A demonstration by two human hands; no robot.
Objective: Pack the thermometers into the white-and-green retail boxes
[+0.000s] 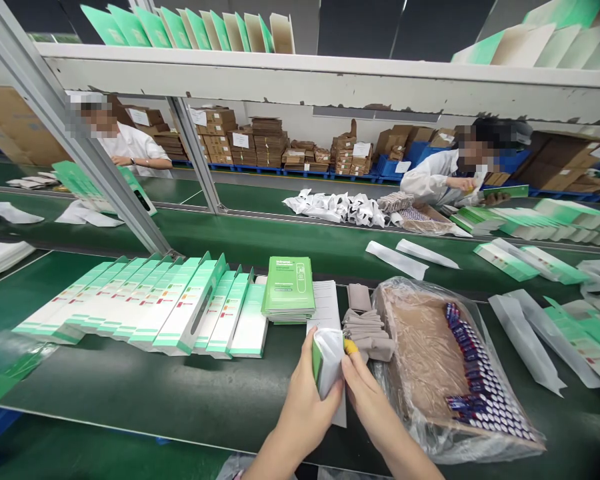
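My left hand (307, 393) is wrapped round a white wrapped packet (331, 357) with a green booklet against its left side. The fingers of my right hand (363, 383) press on the packet's right side, with a yellow tip on one finger. Just behind the hands lie a stack of green booklets (289, 287) and a printed white sheet (327, 303). Folded grey-beige pouches (367, 330) are piled to the right of them. Beside the pouches stands a plastic-lined carton (420, 353) with rows of small batteries (495, 393) along its right side.
A row of white and green boxes (145, 300) leans at the left. White sleeves (525, 340) lie at the right. Metal posts (195, 153) hold a shelf (280, 73) of open boxes overhead. Across the line are two people, one (140, 147) left, one (433, 173) right.
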